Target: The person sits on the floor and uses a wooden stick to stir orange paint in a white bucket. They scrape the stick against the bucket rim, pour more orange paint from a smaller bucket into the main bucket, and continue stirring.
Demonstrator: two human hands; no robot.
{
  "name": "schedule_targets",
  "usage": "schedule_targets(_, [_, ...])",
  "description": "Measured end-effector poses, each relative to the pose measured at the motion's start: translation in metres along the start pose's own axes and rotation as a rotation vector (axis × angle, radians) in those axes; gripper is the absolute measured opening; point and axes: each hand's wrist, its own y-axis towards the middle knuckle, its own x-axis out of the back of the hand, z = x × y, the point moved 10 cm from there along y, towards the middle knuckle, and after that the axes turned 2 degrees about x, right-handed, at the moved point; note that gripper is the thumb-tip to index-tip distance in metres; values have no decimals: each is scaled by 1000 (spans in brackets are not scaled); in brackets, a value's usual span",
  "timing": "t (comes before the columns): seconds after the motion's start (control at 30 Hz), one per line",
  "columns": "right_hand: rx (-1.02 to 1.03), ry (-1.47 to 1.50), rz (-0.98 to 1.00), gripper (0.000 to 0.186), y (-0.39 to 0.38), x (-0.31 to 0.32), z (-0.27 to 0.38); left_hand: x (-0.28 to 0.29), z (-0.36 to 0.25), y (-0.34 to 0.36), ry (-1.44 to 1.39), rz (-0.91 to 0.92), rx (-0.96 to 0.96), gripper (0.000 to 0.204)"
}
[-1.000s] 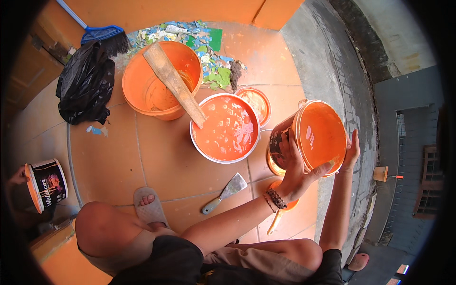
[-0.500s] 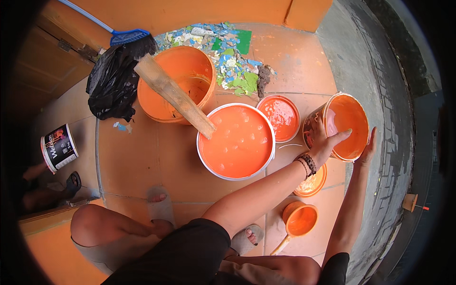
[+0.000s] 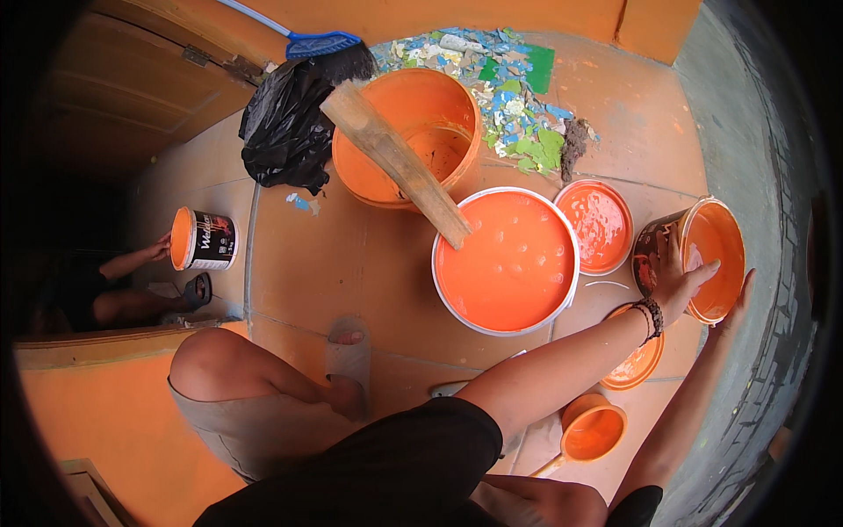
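Note:
A small dark-labelled paint tub [image 3: 718, 255], orange inside, is tilted with its mouth toward me at the right. My left hand [image 3: 678, 286], with bracelets at its wrist, grips the tub's near side, the thumb over the rim. My right hand [image 3: 743, 303] is against the tub's right side, its fingers mostly hidden. Under my left forearm lies an orange-coated lid [image 3: 639, 358]. To the left stands a white-rimmed bucket full of orange paint [image 3: 509, 272]. Behind the forearm is a paint-covered red-orange lid [image 3: 599, 225]. Close to my knee rests an orange dipper [image 3: 594, 432].
A large orange bucket [image 3: 399, 92] carries a wooden plank [image 3: 391, 158] that reaches the paint bucket's rim. Paint flakes [image 3: 514, 105], a black plastic bag [image 3: 285, 132] and a blue broom [image 3: 320, 44] are behind. At left, another person's hand [image 3: 160, 248] touches a second paint tub [image 3: 211, 239].
My view has swung left, so everything sits farther right in it. Both hands stay on the small tub. The other person's tub has turned, its orange inside now showing.

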Motion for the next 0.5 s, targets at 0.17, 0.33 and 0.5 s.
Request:
schedule_targets(0.17, [67, 25, -30, 69, -9, 5, 4, -2, -63, -58, -28, 25, -146, 88])
schedule_targets(0.33, [480, -444, -479, 59, -63, 25, 74, 91, -179, -201, 387, 247, -1091, 60])
schedule_targets(0.5, [788, -607, -331, 48, -104, -41, 145, 247, -164, -273, 1226, 626, -1344, 30])
